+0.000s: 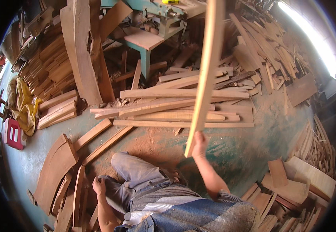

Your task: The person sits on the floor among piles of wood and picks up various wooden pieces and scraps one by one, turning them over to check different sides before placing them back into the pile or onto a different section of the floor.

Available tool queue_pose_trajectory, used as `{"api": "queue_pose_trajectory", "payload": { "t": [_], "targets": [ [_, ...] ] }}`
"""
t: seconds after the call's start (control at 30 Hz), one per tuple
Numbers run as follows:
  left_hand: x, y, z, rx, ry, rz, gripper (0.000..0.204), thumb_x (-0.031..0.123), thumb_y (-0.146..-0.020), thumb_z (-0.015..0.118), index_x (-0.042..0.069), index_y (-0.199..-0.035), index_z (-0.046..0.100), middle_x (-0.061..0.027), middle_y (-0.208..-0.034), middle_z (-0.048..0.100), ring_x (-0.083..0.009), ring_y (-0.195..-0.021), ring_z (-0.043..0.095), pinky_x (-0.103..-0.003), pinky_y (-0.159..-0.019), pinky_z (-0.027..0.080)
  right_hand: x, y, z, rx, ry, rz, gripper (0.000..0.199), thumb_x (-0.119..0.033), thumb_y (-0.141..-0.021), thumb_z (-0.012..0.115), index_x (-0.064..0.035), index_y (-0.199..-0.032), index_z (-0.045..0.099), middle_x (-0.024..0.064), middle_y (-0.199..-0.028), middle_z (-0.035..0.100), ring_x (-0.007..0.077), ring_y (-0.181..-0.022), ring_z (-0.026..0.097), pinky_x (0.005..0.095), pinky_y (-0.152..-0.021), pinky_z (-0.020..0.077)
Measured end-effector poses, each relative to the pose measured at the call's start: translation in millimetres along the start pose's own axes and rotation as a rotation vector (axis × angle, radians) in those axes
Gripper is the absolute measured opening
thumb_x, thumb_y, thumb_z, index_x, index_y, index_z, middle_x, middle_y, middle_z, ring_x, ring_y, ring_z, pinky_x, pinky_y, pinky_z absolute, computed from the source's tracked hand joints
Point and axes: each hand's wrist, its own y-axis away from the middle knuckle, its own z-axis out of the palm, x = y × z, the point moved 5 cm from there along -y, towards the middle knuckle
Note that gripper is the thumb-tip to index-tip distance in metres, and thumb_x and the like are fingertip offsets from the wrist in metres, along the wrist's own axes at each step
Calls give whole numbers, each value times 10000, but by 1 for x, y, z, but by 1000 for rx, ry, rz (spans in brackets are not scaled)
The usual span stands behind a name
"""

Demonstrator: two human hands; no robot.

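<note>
My right hand (199, 144) grips the lower end of a long, slightly curved pale wooden strip (206, 73), which stands almost upright and runs up out of the top of the view. My left hand (98, 185) rests low at my left knee, fingers curled, beside a few brown boards (77, 195) lying on the floor. Whether it holds anything is unclear. I am crouched; my grey trousers and striped shirt fill the lower middle.
Loose planks (175, 112) lie piled on the sawdust-covered floor ahead. A green woodworking machine (156, 23) stands behind them. Tall curved boards (85, 54) lean at left, stacked timber (52, 62) beyond. Offcuts (291, 185) heap at right. A red container (13, 133) sits far left.
</note>
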Motion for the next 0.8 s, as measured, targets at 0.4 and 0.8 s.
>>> {"api": "queue_pose_trajectory", "payload": {
  "t": [0.4, 0.8],
  "targets": [
    [-35, 41, -156, 350, 373, -518, 584, 371, -890, 667, 45, -1369, 596, -125, -1329, 656, -262, -1268, 595, -375, -1074, 448, -445, -304, 67, 246, 1034, -1175, 430, -275, -1007, 592, 44, -1295, 596, 221, -1213, 669, 328, -1064, 671, 410, -945, 538],
    [-253, 153, -49, 870, 986, -1007, 771, 227, -864, 776, -83, -1457, 393, -113, -1091, 622, -140, -817, 597, -284, -617, 500, 172, 113, 208, -851, 581, 996, 429, -56, -907, 683, 2, -1311, 553, 110, -1015, 690, 199, -863, 665, 359, -737, 553]
  ]
}}
